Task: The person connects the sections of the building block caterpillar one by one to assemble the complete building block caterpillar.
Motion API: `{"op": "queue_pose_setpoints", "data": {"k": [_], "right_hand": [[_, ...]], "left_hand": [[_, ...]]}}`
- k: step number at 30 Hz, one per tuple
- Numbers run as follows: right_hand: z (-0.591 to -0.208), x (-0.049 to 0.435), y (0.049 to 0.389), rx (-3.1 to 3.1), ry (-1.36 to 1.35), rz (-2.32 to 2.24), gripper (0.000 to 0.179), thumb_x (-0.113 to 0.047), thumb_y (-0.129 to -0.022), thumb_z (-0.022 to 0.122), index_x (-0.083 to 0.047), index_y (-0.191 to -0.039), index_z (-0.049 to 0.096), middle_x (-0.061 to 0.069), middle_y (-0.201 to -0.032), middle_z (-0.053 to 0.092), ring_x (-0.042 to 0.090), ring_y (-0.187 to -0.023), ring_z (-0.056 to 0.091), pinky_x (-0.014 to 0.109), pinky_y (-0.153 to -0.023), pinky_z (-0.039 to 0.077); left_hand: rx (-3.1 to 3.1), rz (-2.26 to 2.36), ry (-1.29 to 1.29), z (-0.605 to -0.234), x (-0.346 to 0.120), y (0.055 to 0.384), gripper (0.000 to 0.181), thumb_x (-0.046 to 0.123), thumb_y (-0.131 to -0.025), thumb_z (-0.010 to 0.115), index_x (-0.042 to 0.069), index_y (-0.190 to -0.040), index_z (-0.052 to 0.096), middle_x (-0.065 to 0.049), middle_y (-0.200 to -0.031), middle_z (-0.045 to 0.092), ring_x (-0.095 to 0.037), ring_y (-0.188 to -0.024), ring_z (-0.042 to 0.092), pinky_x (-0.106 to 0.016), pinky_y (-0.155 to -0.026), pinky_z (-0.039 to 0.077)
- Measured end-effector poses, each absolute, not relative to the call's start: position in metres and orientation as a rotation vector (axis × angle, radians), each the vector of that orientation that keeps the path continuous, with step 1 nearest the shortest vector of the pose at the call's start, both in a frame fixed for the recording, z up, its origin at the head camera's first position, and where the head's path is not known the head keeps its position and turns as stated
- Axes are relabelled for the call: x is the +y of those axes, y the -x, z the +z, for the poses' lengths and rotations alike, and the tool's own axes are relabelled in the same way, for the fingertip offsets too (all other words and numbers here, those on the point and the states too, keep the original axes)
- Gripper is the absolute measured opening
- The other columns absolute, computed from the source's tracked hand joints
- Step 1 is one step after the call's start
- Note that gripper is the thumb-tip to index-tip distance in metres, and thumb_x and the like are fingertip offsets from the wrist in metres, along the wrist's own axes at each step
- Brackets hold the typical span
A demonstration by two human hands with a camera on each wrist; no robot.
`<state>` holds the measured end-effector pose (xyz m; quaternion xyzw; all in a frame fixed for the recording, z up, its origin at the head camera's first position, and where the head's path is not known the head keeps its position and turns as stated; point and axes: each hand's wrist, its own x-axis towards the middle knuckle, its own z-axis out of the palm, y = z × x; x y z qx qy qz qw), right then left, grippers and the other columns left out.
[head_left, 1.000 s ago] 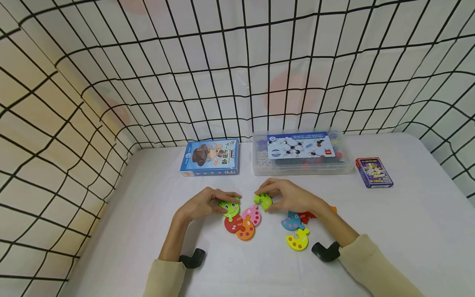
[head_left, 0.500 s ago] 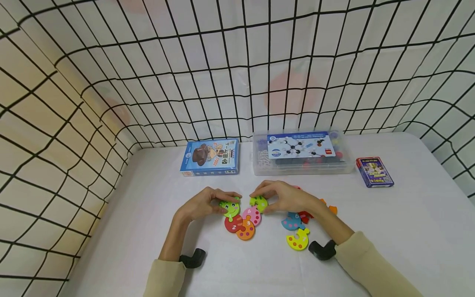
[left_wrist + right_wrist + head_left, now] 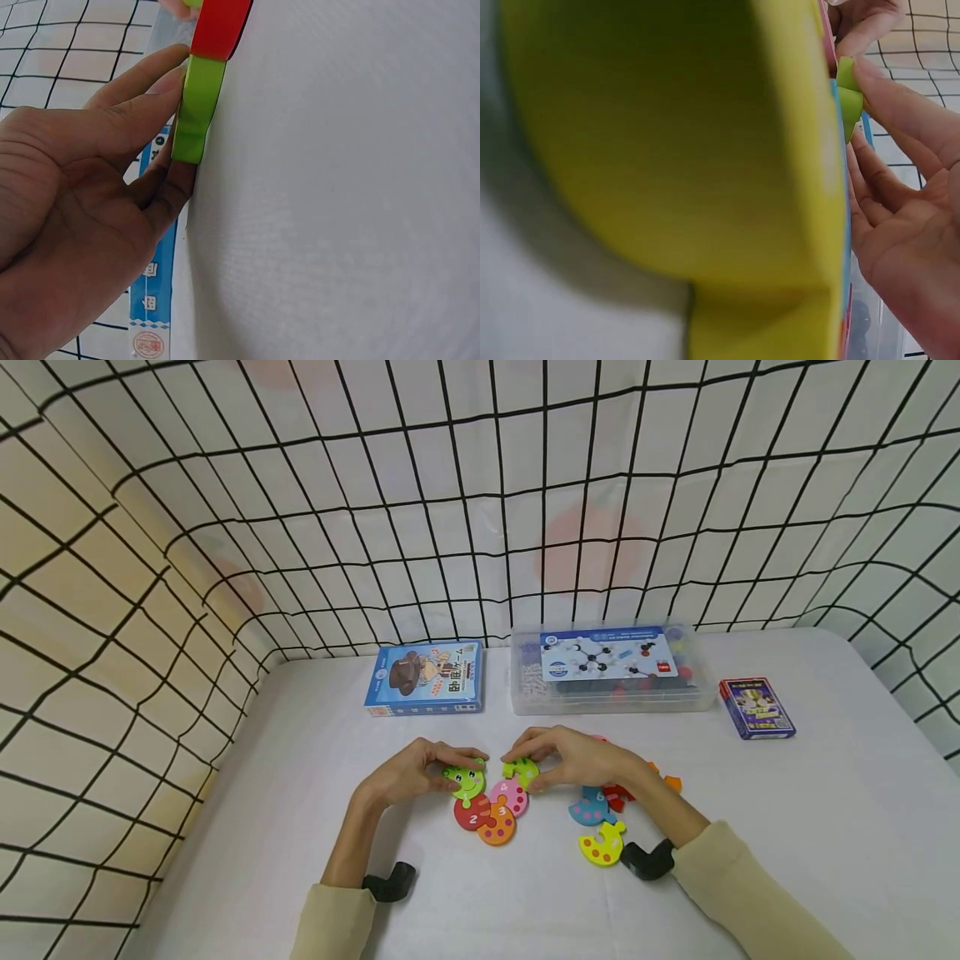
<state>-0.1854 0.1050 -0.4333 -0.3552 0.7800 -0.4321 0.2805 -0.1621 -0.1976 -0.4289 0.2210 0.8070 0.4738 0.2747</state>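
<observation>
My left hand (image 3: 417,772) pinches the green smiling head piece (image 3: 467,782) of a caterpillar puzzle; its green edge (image 3: 199,109) shows between thumb and fingers in the left wrist view. Joined below the head are a red piece (image 3: 470,814) marked 2, an orange piece (image 3: 497,827) marked 3 and a pink piece (image 3: 510,795) marked 4. Between thumb and fingers of my right hand (image 3: 581,757) is a light green piece (image 3: 522,770), at the pink piece's upper end. Whether those two interlock cannot be told.
Right of the chain lie a blue piece (image 3: 590,808), a yellow piece (image 3: 602,846) and red and orange pieces partly under my right forearm. Behind stand a blue game box (image 3: 426,679), a clear plastic case (image 3: 611,695) and a small purple card box (image 3: 757,708). Black netting rises beyond.
My right hand has moved left with the light green piece, bringing it up against the pink piece. My left hand stays on the head piece.
</observation>
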Motion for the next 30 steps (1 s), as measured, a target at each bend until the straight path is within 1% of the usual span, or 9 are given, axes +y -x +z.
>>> {"op": "queue_pose_setpoints", "data": {"k": [8,15,21,26,30], "right_hand": [[-0.4345,0.1035,0.1864,2.096,0.98,-1.123,0.044,-0.017,-0.093,0.077,-0.014,-0.136,0.069,0.007,-0.136,0.061,0.03,-0.132,0.052,0.056,-0.115,0.045],[-0.4361,0.1019,0.1868,2.1,0.978,-1.125,0.044,-0.017,-0.092,0.079,-0.015,-0.134,0.07,0.005,-0.133,0.061,0.027,-0.129,0.052,0.049,-0.111,0.048],[-0.4378,0.1002,0.1859,2.118,0.968,-1.11,0.042,-0.017,-0.091,0.079,-0.017,-0.133,0.071,0.004,-0.134,0.061,0.026,-0.129,0.051,0.043,-0.108,0.047],[-0.4375,0.0986,0.184,2.135,0.971,-1.096,0.041,-0.018,-0.091,0.079,-0.018,-0.132,0.072,0.005,-0.134,0.061,0.027,-0.13,0.05,0.041,-0.106,0.047],[-0.4375,0.0977,0.1844,2.141,0.963,-1.094,0.041,-0.018,-0.091,0.08,-0.019,-0.131,0.073,0.004,-0.133,0.061,0.026,-0.129,0.05,0.039,-0.104,0.048]], "left_hand": [[2.182,1.271,-0.557,-0.4276,-0.1968,0.1615,0.039,-0.002,-0.093,0.071,0.012,-0.129,0.074,-0.005,-0.147,0.064,-0.031,-0.149,0.045,-0.048,-0.116,0.047],[2.194,1.265,-0.557,-0.4286,-0.197,0.1616,0.04,-0.004,-0.092,0.071,0.013,-0.128,0.075,-0.004,-0.146,0.065,-0.031,-0.149,0.045,-0.049,-0.116,0.048],[2.193,1.266,-0.557,-0.429,-0.1964,0.1614,0.04,-0.004,-0.092,0.071,0.013,-0.128,0.075,-0.004,-0.145,0.065,-0.031,-0.15,0.045,-0.048,-0.116,0.048],[2.194,1.266,-0.565,-0.4288,-0.1958,0.1614,0.04,-0.005,-0.092,0.07,0.012,-0.128,0.075,-0.004,-0.145,0.065,-0.031,-0.149,0.046,-0.047,-0.114,0.05],[2.198,1.26,-0.566,-0.4281,-0.1957,0.1613,0.04,-0.005,-0.092,0.07,0.013,-0.127,0.075,-0.004,-0.144,0.066,-0.031,-0.148,0.047,-0.048,-0.115,0.049]]}}
